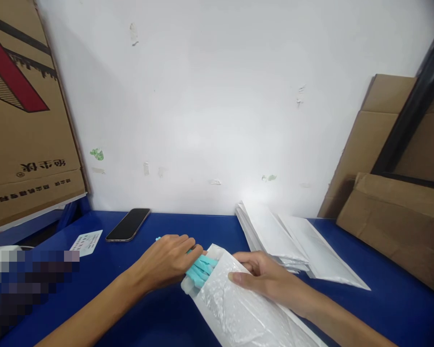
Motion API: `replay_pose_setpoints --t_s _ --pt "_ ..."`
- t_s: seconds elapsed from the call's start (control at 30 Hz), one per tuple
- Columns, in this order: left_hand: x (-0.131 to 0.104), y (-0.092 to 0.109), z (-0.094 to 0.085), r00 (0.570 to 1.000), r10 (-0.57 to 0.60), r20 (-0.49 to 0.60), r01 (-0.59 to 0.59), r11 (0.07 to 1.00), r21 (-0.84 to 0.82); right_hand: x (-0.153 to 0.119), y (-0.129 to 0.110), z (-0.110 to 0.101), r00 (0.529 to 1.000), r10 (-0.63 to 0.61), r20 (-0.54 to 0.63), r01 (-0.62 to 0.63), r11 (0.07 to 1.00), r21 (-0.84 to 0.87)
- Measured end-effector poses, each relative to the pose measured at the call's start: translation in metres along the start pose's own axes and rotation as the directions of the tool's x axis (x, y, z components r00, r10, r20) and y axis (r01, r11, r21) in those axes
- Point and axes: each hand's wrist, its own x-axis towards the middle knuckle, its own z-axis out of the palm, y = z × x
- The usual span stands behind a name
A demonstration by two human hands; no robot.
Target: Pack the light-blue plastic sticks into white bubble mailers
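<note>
A white padded mailer (238,299) slants across the front of the blue table, its mouth facing up and left. Wrapped around its upper right edge is my right hand (262,277), closed, with the thumb lying on the front face. My left hand (173,260) is closed on a bundle of light blue, folded, strip-like material (201,271). That bundle sits partly inside the mailer's mouth, and a small end of it pokes out behind my left knuckles. What the material is, and how much lies inside the mailer, cannot be made out.
Several white mailers (275,236) lie in a loose stack at the back right. A phone (128,225) and a printed card (88,242) rest on the blue table (188,224) at left. Cardboard boxes (29,144) flank both sides; a white wall (210,96) stands behind.
</note>
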Motion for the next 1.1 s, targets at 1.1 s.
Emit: replay_pose_setpoints --t_s 1.1 --pt "0.006 0.013 -0.004 0.909 -0.175 0.378 0.319 0.877 -0.361 0.002 0.014 0.013 0.998 0.068 -0.019 -0.065 0.99 0.126"
